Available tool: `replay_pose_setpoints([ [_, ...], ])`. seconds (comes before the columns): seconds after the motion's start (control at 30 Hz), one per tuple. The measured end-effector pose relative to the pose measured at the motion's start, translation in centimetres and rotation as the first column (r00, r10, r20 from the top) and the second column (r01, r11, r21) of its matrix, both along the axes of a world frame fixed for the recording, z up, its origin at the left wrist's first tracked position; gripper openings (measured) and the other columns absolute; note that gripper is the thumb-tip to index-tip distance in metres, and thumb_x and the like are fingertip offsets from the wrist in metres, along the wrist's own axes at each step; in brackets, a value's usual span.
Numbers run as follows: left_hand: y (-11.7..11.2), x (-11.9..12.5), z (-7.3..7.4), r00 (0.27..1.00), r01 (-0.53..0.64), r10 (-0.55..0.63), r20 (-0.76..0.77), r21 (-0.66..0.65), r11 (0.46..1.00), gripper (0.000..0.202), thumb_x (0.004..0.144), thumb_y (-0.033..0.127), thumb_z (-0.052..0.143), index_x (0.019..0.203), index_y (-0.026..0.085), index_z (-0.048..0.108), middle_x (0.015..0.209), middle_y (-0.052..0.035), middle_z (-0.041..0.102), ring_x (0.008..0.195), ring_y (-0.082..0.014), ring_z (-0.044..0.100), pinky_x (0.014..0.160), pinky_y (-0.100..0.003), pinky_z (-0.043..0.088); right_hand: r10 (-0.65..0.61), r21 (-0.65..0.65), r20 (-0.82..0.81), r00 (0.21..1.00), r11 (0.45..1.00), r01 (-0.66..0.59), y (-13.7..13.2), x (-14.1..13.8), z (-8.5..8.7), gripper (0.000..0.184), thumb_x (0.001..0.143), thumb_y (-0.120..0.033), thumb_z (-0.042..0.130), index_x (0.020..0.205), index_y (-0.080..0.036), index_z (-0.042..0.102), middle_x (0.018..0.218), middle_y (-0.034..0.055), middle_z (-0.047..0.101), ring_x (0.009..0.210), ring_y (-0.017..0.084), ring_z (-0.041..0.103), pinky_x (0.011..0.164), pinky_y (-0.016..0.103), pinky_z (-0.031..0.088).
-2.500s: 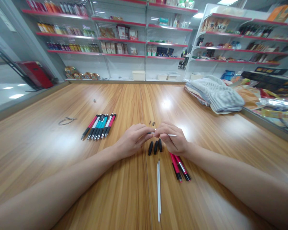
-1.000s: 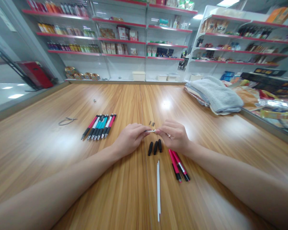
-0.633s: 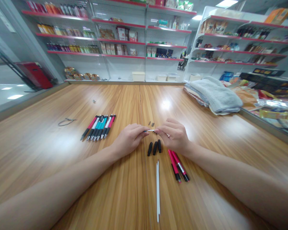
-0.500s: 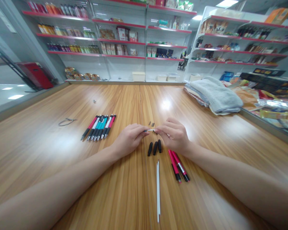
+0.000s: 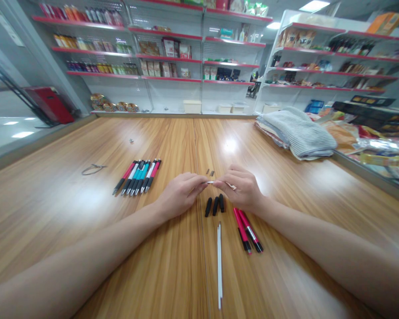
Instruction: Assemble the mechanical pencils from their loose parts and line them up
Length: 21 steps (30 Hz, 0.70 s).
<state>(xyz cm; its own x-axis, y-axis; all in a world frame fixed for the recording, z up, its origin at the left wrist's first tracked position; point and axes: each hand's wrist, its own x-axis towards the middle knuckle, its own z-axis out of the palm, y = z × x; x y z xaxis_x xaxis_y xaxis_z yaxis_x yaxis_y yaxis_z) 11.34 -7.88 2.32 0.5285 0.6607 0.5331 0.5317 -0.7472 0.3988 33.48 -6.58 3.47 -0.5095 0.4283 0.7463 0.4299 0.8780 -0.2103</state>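
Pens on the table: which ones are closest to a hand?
The two red pens lying side by side right next to the right hand. The other pens sit in a long row, red and teal mixed, farther from the left hand.

Left of your left hand (image 5: 178,195): row of pens (image 5: 137,176), wire loop (image 5: 92,168) farther out. Just nearer you than your right hand (image 5: 243,191): three black grips (image 5: 214,204), two red pens (image 5: 248,230), white refills (image 5: 219,261). Tiny parts (image 5: 210,172) just beyond. Far right: folded cloth (image 5: 297,132). Shelves (image 5: 173,57) behind.

Head camera — forward-down, close over table (image 5: 173,141), edges perhaps warped.
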Motion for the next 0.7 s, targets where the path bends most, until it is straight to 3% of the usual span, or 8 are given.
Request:
replay_pose_setpoints([
  [0.13,0.0,0.2,0.0,0.996,-0.084,0.082,-0.041,-0.034,0.996,0.025,0.099,0.033,0.041,0.102,0.019,0.062,0.096,-0.0050,0.067,0.090,-0.0172,0.061,0.080,-0.029,0.045,-0.114,-0.204,-0.093,0.989,0.974,0.093,0.5,0.3,0.0,0.026,0.095,-0.029,0.049,0.083,-0.017,0.068,0.079,0.0047,0.068,0.074,0.015,0.057,0.072,0.030,0.044],
  [0.27,0.2,0.1,-0.2,0.986,-0.162,0.158,-0.055,-0.075,0.984,0.027,0.100,0.034,0.039,0.099,0.019,0.061,0.090,-0.0046,0.066,0.085,-0.0171,0.061,0.075,-0.028,0.044,-0.310,-0.397,-0.087,0.947,0.883,0.252,2.3,0.8,-1.0,0.019,0.089,-0.028,0.054,0.090,-0.017,0.070,0.081,0.0035,0.069,0.069,0.013,0.058,0.066,0.027,0.044],
  [0.4,0.4,0.0,-0.4,0.984,-0.169,0.163,-0.071,-0.092,0.981,0.027,0.099,0.034,0.038,0.097,0.020,0.062,0.088,-0.0042,0.066,0.082,-0.0173,0.061,0.073,-0.028,0.043,-0.359,-0.530,-0.001,0.933,0.792,0.304,3.6,1.2,-1.9,0.017,0.082,-0.026,0.060,0.090,-0.016,0.071,0.074,0.0017,0.067,0.059,0.011,0.054,0.059,0.025,0.042],
  [0.6,0.5,-0.1,-0.6,0.981,-0.171,0.164,-0.103,-0.065,0.983,0.028,0.099,0.034,0.039,0.099,0.020,0.063,0.088,-0.0053,0.066,0.083,-0.0179,0.062,0.073,-0.028,0.045,-0.214,-0.459,0.056,0.975,0.862,0.215,3.2,1.0,-1.7,0.013,0.084,-0.023,0.061,0.090,-0.017,0.071,0.084,0.0039,0.068,0.076,0.013,0.059,0.070,0.026,0.045],
  [0.7,0.5,0.0,-0.6,0.976,-0.179,0.170,-0.134,-0.062,0.982,0.027,0.099,0.033,0.039,0.097,0.020,0.063,0.088,-0.0057,0.066,0.084,-0.0182,0.062,0.074,-0.028,0.045,-0.201,-0.413,0.090,0.975,0.884,0.220,3.4,0.9,-1.8,0.021,0.090,-0.019,0.053,0.102,-0.017,0.071,0.087,0.0050,0.065,0.080,0.014,0.058,0.075,0.027,0.044],
])
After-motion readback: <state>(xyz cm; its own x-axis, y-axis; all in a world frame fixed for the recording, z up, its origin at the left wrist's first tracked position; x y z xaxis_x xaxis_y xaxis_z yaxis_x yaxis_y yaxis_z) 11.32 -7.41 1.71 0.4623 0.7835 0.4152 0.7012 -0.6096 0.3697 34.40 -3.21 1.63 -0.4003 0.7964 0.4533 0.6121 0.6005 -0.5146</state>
